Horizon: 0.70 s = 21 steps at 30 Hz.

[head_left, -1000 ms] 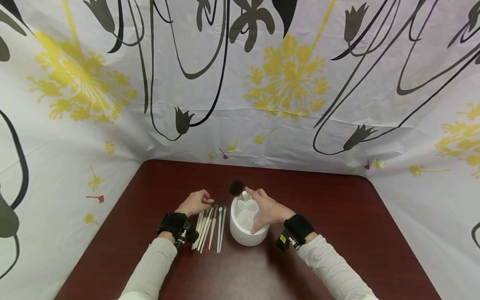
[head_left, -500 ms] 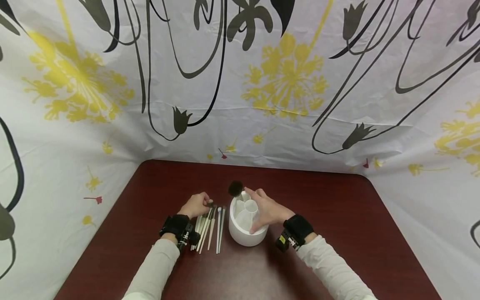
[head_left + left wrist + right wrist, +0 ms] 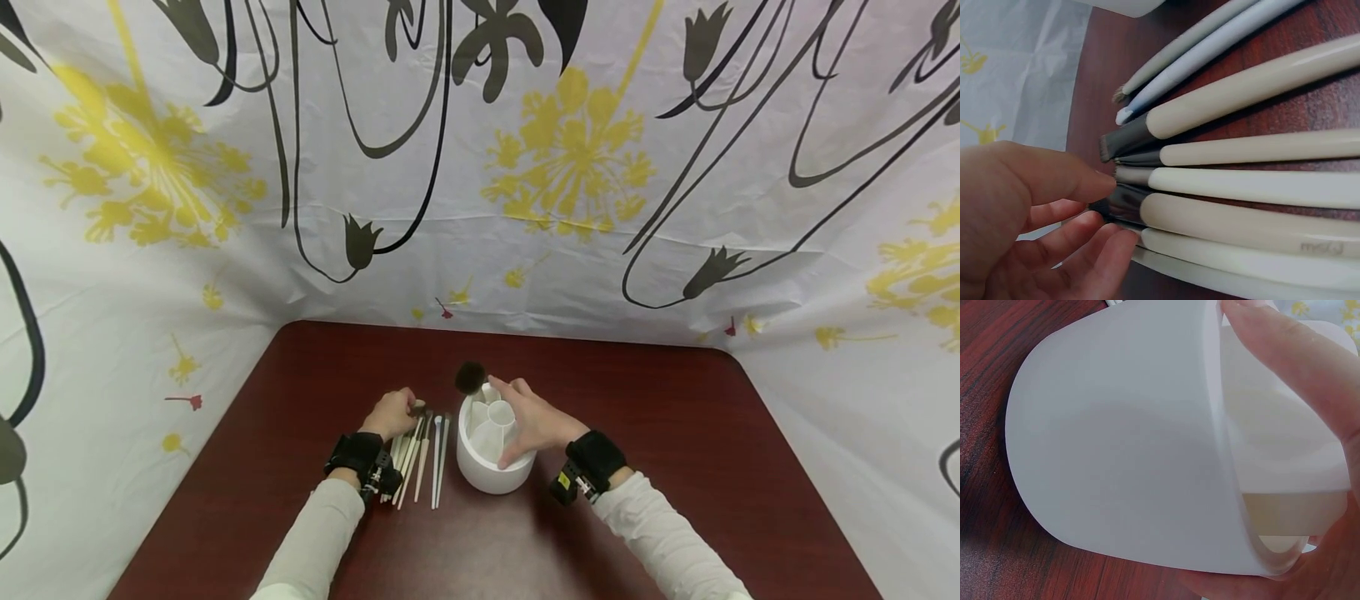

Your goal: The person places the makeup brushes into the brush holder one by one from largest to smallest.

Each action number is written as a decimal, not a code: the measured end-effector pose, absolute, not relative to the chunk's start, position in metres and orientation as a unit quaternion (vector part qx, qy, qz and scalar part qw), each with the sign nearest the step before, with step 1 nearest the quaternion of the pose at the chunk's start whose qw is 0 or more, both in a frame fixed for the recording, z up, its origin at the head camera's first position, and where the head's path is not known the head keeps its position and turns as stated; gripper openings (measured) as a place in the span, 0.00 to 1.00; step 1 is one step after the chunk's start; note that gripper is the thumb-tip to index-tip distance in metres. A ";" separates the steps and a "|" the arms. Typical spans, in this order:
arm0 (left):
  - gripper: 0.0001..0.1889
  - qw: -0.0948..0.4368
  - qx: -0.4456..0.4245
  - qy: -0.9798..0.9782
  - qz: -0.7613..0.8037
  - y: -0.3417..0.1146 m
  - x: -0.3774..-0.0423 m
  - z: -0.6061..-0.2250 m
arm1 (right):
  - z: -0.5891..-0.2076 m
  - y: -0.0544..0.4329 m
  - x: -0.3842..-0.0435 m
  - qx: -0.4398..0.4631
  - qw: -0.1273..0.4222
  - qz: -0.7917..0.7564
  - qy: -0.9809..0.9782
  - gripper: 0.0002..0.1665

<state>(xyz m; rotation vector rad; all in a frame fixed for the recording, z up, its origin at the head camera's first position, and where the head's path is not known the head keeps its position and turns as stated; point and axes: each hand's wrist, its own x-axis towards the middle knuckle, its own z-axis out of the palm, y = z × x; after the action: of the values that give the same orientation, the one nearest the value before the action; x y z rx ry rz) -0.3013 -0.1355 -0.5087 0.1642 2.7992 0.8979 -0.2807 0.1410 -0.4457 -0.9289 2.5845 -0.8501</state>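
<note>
My left hand (image 3: 392, 413) is at the head ends of a row of makeup brushes. In the left wrist view, its thumb and curled fingers (image 3: 1079, 222) pinch the dark bristle end of a beige-handled makeup brush (image 3: 1222, 219), which lies among the others. My right hand (image 3: 542, 423) spans the top of a white round brush holder (image 3: 487, 475), thumb on the near side and fingers at the far side. In the right wrist view, the holder's smooth outer wall (image 3: 1116, 437) and inner dividers show. A large brush with a dark round head (image 3: 470, 377) stands in the holder.
Several pale-handled brushes (image 3: 423, 458) lie side by side left of the holder, handles toward me. Two slimmer brushes (image 3: 1191, 62) lie nearest the holder. A dark red-brown table (image 3: 637, 400) bears everything, with a white floral cloth (image 3: 420, 292) hanging behind and beside it.
My left hand has shifted slightly right and its fingers have drawn in at the brush heads. The right hand keeps its place on the holder.
</note>
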 end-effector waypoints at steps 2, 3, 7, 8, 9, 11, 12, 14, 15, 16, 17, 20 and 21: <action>0.16 0.097 0.053 0.948 0.300 -0.134 -0.302 -0.510 | -0.446 0.142 -0.280 -0.317 0.131 -0.292 0.893 0.73; 0.16 0.096 0.051 0.948 0.299 -0.133 -0.302 -0.511 | -0.446 0.142 -0.280 -0.316 0.131 -0.292 0.893 0.73; 0.16 0.099 0.044 0.948 0.298 -0.130 -0.302 -0.510 | -0.445 0.143 -0.279 -0.318 0.125 -0.285 0.896 0.73; 0.15 0.099 0.042 0.949 0.297 -0.130 -0.301 -0.509 | -0.445 0.143 -0.279 -0.319 0.124 -0.285 0.895 0.73; 0.14 0.100 0.042 0.950 0.294 -0.129 -0.301 -0.508 | -0.444 0.143 -0.278 -0.321 0.122 -0.287 0.894 0.73; 0.13 0.100 0.038 0.952 0.287 -0.127 -0.301 -0.506 | -0.443 0.142 -0.278 -0.321 0.122 -0.290 0.893 0.73; 0.13 0.100 0.038 0.952 0.285 -0.126 -0.301 -0.506 | -0.443 0.142 -0.278 -0.320 0.124 -0.291 0.893 0.73; 0.12 0.099 0.038 0.953 0.284 -0.124 -0.301 -0.505 | -0.443 0.141 -0.278 -0.319 0.126 -0.292 0.893 0.73; 0.12 0.100 0.037 0.952 0.287 -0.123 -0.301 -0.506 | -0.444 0.141 -0.278 -0.317 0.127 -0.292 0.893 0.73; 0.12 0.101 0.036 0.952 0.288 -0.122 -0.302 -0.506 | -0.444 0.141 -0.278 -0.317 0.128 -0.290 0.894 0.73; 0.12 0.099 0.037 0.952 0.288 -0.121 -0.302 -0.507 | -0.445 0.141 -0.278 -0.316 0.129 -0.289 0.894 0.73; 0.12 0.099 0.036 0.950 0.293 -0.119 -0.303 -0.507 | -0.446 0.141 -0.279 -0.314 0.128 -0.287 0.896 0.73; 0.13 0.100 0.036 0.950 0.293 -0.118 -0.303 -0.507 | -0.445 0.141 -0.279 -0.314 0.128 -0.286 0.897 0.73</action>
<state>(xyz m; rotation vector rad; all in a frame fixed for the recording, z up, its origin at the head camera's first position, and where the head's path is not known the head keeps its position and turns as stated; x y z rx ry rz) -0.3032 -0.1183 -0.5065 0.1063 2.8092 0.8674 -0.2792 0.1413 -0.4453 -0.9125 2.6082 -0.8311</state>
